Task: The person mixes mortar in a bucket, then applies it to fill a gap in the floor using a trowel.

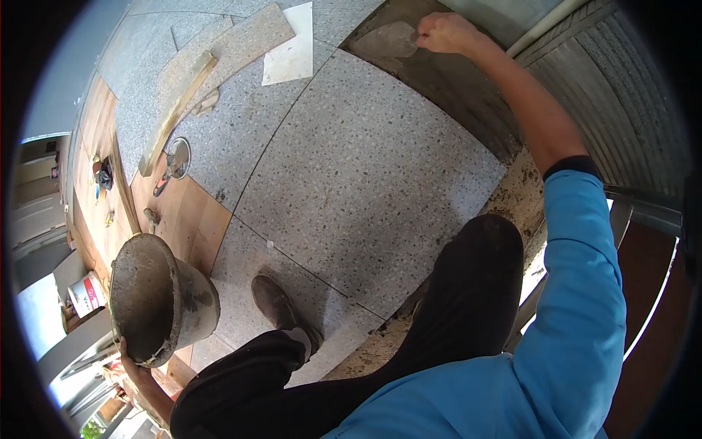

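Right hand [447,34], beyond tile [365,175]: fingers closed on trowel [387,39], best kept low over mortar [446,84] | Left hand [136,368], left of tile: fingers curled at tilted bucket's [199,304] rim

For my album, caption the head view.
Left hand on a stained bucket, right hand holding a flat tool over a dark patch beside speckled tiles.

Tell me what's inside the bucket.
Bucket, held at the rim by the left hand: grey residue coats the visible inner wall. The deepest part is in shadow, so any contents there can't be made out.
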Tool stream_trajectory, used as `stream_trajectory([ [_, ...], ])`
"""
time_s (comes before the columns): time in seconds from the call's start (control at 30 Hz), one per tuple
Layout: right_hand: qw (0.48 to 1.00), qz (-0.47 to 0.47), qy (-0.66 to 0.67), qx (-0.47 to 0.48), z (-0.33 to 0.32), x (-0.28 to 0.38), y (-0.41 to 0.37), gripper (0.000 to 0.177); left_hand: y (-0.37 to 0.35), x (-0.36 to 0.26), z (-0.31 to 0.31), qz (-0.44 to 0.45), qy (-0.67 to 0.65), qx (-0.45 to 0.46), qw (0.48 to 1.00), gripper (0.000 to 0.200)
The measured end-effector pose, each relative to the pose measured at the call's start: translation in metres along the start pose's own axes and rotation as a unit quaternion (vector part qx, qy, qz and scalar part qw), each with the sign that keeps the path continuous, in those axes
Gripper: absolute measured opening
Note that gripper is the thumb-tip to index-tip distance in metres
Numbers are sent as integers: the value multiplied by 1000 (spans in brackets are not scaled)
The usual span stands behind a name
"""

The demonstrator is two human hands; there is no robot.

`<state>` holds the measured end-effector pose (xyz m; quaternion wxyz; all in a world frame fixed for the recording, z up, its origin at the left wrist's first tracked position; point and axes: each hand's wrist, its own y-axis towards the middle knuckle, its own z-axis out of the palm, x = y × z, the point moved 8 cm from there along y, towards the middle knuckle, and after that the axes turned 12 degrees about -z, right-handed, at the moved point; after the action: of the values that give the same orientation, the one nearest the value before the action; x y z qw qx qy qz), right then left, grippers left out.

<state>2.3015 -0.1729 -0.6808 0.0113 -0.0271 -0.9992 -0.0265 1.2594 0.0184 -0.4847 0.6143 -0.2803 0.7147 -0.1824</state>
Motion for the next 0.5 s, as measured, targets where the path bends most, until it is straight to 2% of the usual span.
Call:
stream_trajectory([
  [0.07, 1000, -4, -14, 16, 15, 9, 13, 33, -1, -2, 2, -4, 5, 0, 1000, 58],
  [0.17, 1000, 4, 4, -15, 13, 8, 12, 33, 0, -4, -1, 9, 16, -11, 1000, 58],
  [0.27, 1000, 21, -9, 16, -4, 15, 2, 33, 4, -3, -14, 3, 2, -33, 999, 58],
  [0.33, 1000, 22, -14, 14, 12, 16, -1, 33, 7, 3, -10, -20, -5, -15, 1000, 59],
  [0.47, 998, 32, 15, -55, 6, 6, -10, 30, 9, -2, -16, -4, -16, -9, 1000, 59],
  [0.5, 998, 32, 27, -56, 14, -1, -14, 35, 6, -4, -14, -2, -12, -16, 1000, 59],
])
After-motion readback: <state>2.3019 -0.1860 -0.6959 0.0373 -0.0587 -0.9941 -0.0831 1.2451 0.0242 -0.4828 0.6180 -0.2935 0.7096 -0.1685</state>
